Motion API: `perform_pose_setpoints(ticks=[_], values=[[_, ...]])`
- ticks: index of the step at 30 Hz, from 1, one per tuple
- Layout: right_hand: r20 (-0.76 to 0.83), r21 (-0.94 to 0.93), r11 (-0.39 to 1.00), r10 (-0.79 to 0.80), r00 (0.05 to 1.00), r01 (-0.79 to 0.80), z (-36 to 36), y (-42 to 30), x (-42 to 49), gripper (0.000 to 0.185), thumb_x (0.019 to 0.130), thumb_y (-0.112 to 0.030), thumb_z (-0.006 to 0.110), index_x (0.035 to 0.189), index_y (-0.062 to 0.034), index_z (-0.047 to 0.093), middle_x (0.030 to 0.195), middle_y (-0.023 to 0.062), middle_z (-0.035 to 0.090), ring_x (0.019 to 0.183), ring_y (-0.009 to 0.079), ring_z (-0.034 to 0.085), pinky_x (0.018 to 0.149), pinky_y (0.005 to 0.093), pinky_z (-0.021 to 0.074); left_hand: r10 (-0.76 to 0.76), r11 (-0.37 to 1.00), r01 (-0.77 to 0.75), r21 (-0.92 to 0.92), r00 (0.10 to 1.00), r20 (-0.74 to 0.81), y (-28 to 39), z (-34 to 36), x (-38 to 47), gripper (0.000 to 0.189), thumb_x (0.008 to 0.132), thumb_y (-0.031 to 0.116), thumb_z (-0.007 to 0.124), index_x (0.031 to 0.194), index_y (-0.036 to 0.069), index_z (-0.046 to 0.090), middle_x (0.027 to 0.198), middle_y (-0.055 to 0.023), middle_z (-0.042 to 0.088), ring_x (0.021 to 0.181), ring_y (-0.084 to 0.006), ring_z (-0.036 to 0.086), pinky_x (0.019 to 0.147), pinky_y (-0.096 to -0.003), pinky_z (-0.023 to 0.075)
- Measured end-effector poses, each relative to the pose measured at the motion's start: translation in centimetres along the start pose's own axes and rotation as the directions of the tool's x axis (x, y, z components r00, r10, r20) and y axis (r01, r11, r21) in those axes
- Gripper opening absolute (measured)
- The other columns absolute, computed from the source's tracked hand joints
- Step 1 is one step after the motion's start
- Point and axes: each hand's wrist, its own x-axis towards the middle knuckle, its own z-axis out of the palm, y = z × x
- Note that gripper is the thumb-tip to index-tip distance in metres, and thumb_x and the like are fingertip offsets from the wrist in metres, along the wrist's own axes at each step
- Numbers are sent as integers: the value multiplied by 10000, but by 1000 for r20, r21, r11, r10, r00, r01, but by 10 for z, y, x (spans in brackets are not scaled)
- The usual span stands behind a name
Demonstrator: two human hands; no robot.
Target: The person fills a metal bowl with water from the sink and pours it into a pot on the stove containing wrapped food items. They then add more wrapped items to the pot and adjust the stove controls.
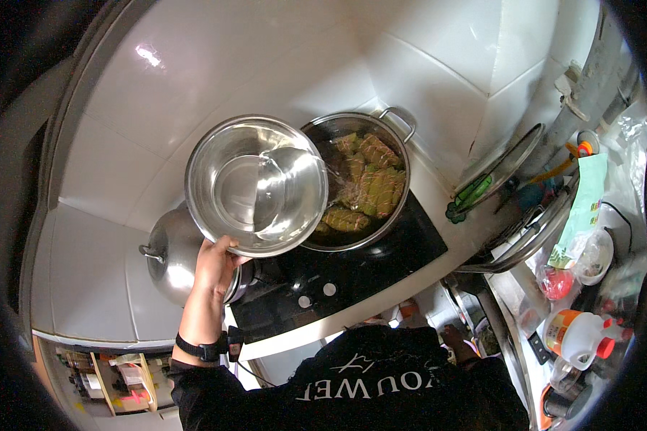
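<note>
My left hand grips the near rim of a stainless steel basin. The basin tilts right, and clear water pools on that side and runs over its rim. Below the stream is a wide steel stockpot, partly hidden by the basin. In the pot, leaf-wrapped zongzi tied with string lie in dark liquid. The pot stands on a black glass cooktop. My right hand is low at my side, in shadow and blurred; its fingers cannot be made out.
A domed metal vessel stands left, behind my forearm. White wall tiles rise behind the pot. Right of the cooktop are a glass lid on edge, a green-handled item, and a cluttered counter with a white plastic jug.
</note>
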Motion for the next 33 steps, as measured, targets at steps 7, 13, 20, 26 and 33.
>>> perform_pose_setpoints(ticks=[7,13,20,26,33], values=[[-194,-10,993,-120,974,121,44,30,5,519,790,-374,583,1099,38,524,1083,223,556,1014,398,508,893,441,408,58,991,-56,118,998,-12,-4,15,13,328,761,3,433,1086,-41,429,970,-146,559,822,-245,598,679,-382,547],[-161,-74,992,-117,980,106,44,38,-5,487,793,-348,576,1068,52,530,1030,250,560,976,403,521,852,445,433,143,962,-121,245,987,-75,-5,33,15,460,735,11,452,1188,15,372,1020,-124,546,865,-232,585,690,-355,540],[-85,-52,998,-46,995,41,26,35,-17,483,794,-344,571,1075,46,526,1042,242,558,977,393,523,849,441,434,298,886,-261,382,954,-40,-18,26,26,666,704,-59,450,1318,88,237,1162,-111,474,897,-148,556,672,-216,489],[-14,-37,999,1,1000,-2,4,31,-20,482,792,-342,569,1083,39,523,1053,235,555,982,384,524,849,436,435,495,802,-464,376,869,18,-18,29,25,872,677,-160,383,1410,103,-8,1301,-91,382,1042,-131,469,866,-229,388],[64,-23,999,36,997,-34,-15,27,-20,481,790,-340,567,1094,30,519,1067,227,551,987,373,525,849,429,436,789,472,-662,582,612,55,-2,56,8,878,675,-174,377,1405,94,-30,1418,-194,212,1280,-255,282,990,-286,270]])
